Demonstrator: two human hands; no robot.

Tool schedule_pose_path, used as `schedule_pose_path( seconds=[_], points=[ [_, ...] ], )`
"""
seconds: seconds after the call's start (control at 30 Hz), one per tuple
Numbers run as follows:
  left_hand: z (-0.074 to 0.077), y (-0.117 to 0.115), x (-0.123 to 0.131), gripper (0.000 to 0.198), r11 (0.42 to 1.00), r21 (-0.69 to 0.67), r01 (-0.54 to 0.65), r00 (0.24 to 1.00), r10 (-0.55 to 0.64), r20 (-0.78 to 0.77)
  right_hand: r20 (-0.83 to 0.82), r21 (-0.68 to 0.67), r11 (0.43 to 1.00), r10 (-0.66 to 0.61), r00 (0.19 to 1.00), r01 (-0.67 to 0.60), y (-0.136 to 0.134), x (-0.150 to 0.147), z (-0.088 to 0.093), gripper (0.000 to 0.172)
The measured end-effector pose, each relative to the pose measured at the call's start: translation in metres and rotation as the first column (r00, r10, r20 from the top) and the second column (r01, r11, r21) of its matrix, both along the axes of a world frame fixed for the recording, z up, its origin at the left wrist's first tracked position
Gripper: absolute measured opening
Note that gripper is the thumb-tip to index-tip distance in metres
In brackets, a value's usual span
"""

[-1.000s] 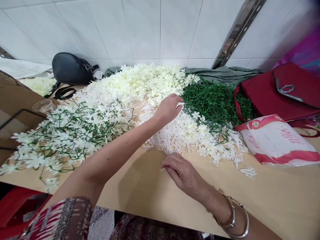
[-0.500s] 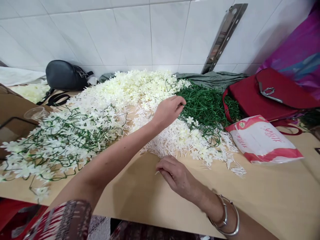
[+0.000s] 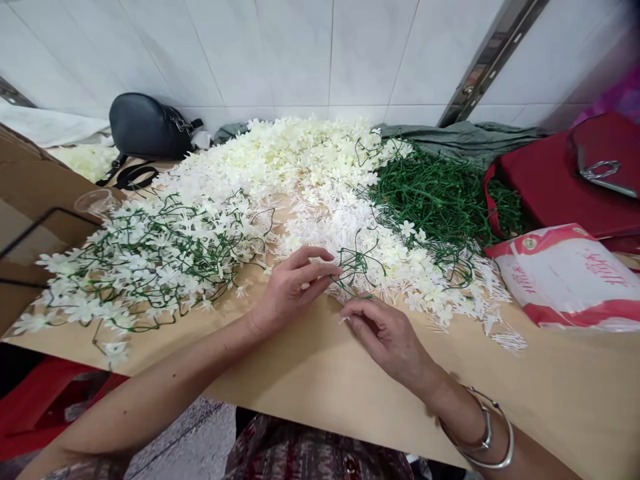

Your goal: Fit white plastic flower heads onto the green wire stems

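Note:
My left hand [image 3: 299, 283] pinches a branching green plastic stem [image 3: 357, 261] near the table's front middle. Just right of it, my right hand [image 3: 387, 337] is closed with a small white piece [image 3: 345, 320] between thumb and finger. Behind both hands lie loose white sticks [image 3: 330, 227] and cream flower heads [image 3: 295, 150]. A tangled heap of green stems [image 3: 430, 197] sits at the back right. White flowers joined to green stems [image 3: 155, 257] are piled on the left.
A black bag [image 3: 147, 127] and a cardboard box [image 3: 37, 200] stand at the left. On the right are a red bag [image 3: 555, 173] and a white and pink packet [image 3: 570, 277]. A tiled wall [image 3: 300, 53] rises behind the table [image 3: 565, 393].
My left hand has come back from the green heap toward my right hand, now with a green stem in its fingers. The camera view has shifted a little.

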State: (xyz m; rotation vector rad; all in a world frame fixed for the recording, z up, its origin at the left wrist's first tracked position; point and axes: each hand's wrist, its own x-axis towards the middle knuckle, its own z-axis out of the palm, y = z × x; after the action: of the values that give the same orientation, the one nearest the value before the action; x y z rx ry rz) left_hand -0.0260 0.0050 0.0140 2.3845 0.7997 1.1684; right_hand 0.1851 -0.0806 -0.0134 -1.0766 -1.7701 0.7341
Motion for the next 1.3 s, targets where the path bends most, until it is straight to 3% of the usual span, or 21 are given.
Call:
schedule_pose_path(
  seconds=[0.1, 0.2, 0.3, 0.37, 0.53, 0.67, 0.73, 0.8, 0.9, 0.97, 1.07, 1.2, 1.3],
  points=[
    [-0.001, -0.006, 0.001, 0.015, 0.972, -0.237, 0.007, 0.972, 0.049, 0.232, -0.155, -0.105, 0.991, -0.098, 0.983, 0.082, 0.001, 0.004, 0.004, 0.011],
    [0.004, -0.010, 0.003, 0.022, 0.862, -0.498, 0.096, 0.890, 0.149, 0.430, -0.309, -0.221, 0.957, -0.252, 0.917, 0.188, 0.005, 0.012, 0.007, 0.003],
    [0.007, -0.011, 0.003, 0.030, 0.794, -0.585, 0.167, 0.843, 0.192, 0.503, -0.382, -0.275, 0.922, -0.366, 0.849, 0.274, 0.009, 0.021, 0.005, 0.008],
    [0.007, -0.010, 0.002, 0.028, 0.798, -0.575, 0.180, 0.850, 0.168, 0.499, -0.391, -0.298, 0.908, -0.398, 0.830, 0.295, 0.011, 0.025, 0.002, 0.010],
    [0.006, -0.010, 0.002, 0.018, 0.947, -0.321, 0.034, 0.874, 0.128, 0.470, -0.335, -0.262, 0.928, -0.345, 0.877, 0.265, 0.004, 0.019, 0.006, 0.008],
    [0.006, -0.009, 0.003, 0.009, 0.995, -0.092, -0.032, 0.912, 0.067, 0.405, -0.118, -0.093, 0.993, -0.086, 0.989, 0.075, -0.004, 0.002, 0.019, 0.011],
    [0.006, -0.010, 0.003, 0.010, 0.997, -0.077, -0.024, 0.894, 0.055, 0.444, 0.049, -0.091, 0.995, 0.048, 0.998, -0.043, 0.000, -0.005, 0.021, 0.019],
    [0.005, -0.012, 0.003, 0.014, 0.995, -0.097, -0.004, 0.858, 0.053, 0.511, 0.213, -0.122, 0.991, 0.089, 0.973, -0.064, 0.013, -0.007, 0.018, 0.028],
    [0.005, -0.016, 0.001, 0.012, 0.997, -0.075, 0.000, 0.860, 0.038, 0.508, 0.380, -0.058, 0.996, -0.044, 0.924, 0.071, 0.042, 0.004, 0.009, 0.036],
    [0.004, -0.020, 0.001, 0.012, 0.993, -0.110, 0.049, 0.891, 0.006, 0.453, 0.345, 0.019, 0.978, -0.202, 0.917, 0.208, 0.060, 0.016, 0.002, 0.034],
    [0.001, -0.024, 0.001, 0.018, 0.924, -0.295, 0.244, 0.927, -0.132, 0.352, 0.227, 0.004, 0.969, -0.240, 0.944, 0.245, 0.074, 0.032, -0.002, 0.024],
    [0.000, -0.023, 0.002, 0.028, 0.715, -0.532, 0.454, 0.889, -0.324, 0.323, -0.003, -0.184, 0.964, -0.196, 0.981, 0.193, 0.069, 0.048, 0.006, 0.022],
    [-0.002, -0.020, 0.003, 0.031, 0.616, -0.602, 0.508, 0.860, -0.324, 0.394, -0.220, -0.209, 0.963, -0.214, 0.952, 0.169, 0.065, 0.056, 0.021, 0.021]
  ],
)
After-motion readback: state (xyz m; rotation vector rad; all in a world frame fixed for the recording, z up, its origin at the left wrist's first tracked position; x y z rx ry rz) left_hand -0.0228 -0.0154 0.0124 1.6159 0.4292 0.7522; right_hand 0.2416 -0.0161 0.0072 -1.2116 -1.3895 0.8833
